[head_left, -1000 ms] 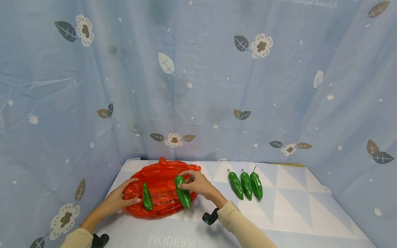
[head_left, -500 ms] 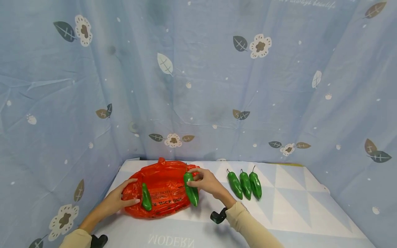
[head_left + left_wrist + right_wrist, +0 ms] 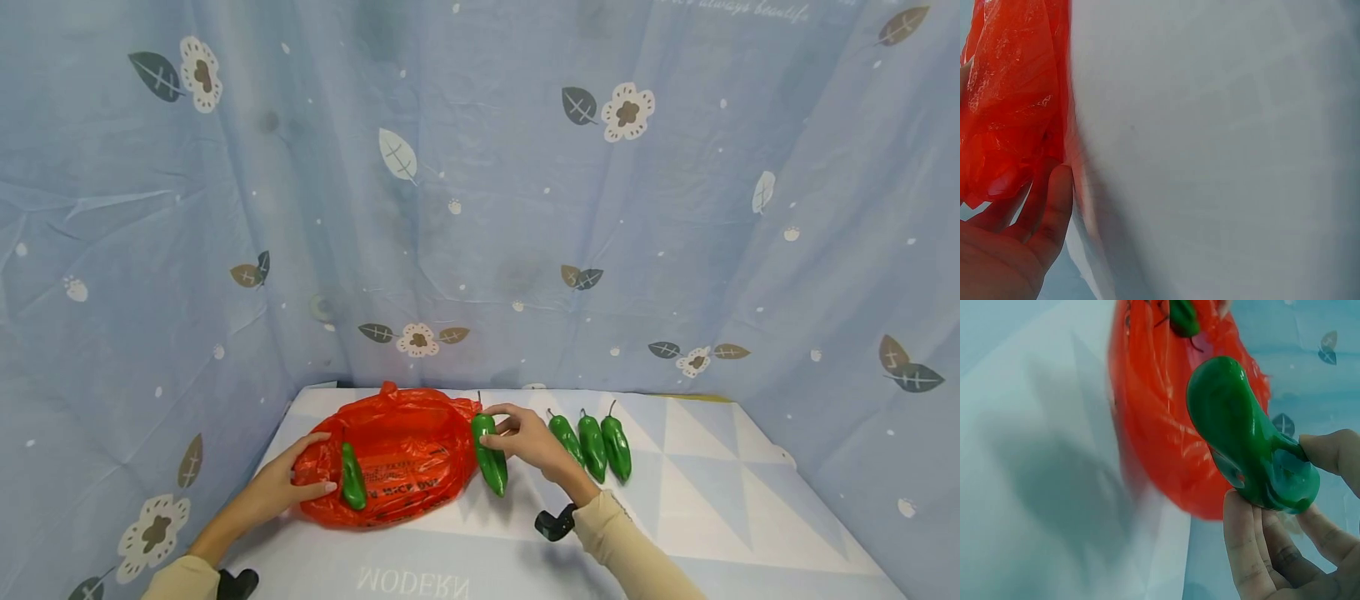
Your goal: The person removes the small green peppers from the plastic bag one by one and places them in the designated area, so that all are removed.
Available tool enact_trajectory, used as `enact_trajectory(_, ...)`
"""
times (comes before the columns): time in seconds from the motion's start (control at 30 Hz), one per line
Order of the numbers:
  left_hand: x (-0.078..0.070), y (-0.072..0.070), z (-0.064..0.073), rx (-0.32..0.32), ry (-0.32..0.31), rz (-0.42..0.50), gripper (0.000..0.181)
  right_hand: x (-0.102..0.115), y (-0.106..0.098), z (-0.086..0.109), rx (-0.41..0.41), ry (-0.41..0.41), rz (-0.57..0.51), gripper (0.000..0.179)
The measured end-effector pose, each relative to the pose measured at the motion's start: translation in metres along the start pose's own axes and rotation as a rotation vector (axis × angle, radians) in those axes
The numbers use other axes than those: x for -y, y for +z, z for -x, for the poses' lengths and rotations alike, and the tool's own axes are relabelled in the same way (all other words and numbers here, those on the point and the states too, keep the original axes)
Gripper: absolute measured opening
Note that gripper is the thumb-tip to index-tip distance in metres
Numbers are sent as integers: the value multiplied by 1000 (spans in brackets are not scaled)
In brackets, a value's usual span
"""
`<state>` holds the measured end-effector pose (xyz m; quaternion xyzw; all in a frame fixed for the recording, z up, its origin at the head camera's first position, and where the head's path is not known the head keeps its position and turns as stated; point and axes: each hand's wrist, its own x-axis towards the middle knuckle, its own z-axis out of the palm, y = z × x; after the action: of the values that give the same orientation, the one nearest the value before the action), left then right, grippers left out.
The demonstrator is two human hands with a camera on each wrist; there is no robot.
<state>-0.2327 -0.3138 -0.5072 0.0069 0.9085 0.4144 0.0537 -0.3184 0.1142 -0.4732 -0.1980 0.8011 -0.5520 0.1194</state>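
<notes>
A red plastic bag (image 3: 408, 429) with dark print lies at the left of the table, its middle sagging open. Around its left side, my left hand (image 3: 281, 477) spreads thumb and fingers and holds the bag between them; the left wrist view shows the fingers (image 3: 1054, 206) at the crumpled red plastic. One green pepper (image 3: 352, 479) lies on the bag near that hand. My right hand (image 3: 528, 437) pinches another green pepper (image 3: 1229, 419) between thumb and fingers. In the head view this pepper hangs stem up just beside the bag's right edge.
To the right of my right hand, three green peppers lie side by side: a left one (image 3: 566, 435), a middle one (image 3: 593, 448) and a right one (image 3: 617, 448). The white and pale blue patterned table (image 3: 705, 508) is bounded by blue curtains (image 3: 517, 192) behind and at the sides.
My right hand has carried its pepper rightward, from over the bag to just beside the bag's right edge. The left hand stays on the bag's left side.
</notes>
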Motion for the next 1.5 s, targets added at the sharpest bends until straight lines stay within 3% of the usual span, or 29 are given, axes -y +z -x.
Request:
enact_trajectory(0.73,0,0,-2,14,-39,-8,100,-26,-60,30,-131,99,13,52)
enact_trajectory(1.5,2,0,-4,1,4,-9,98,-52,-131,69,-266,159,64,59)
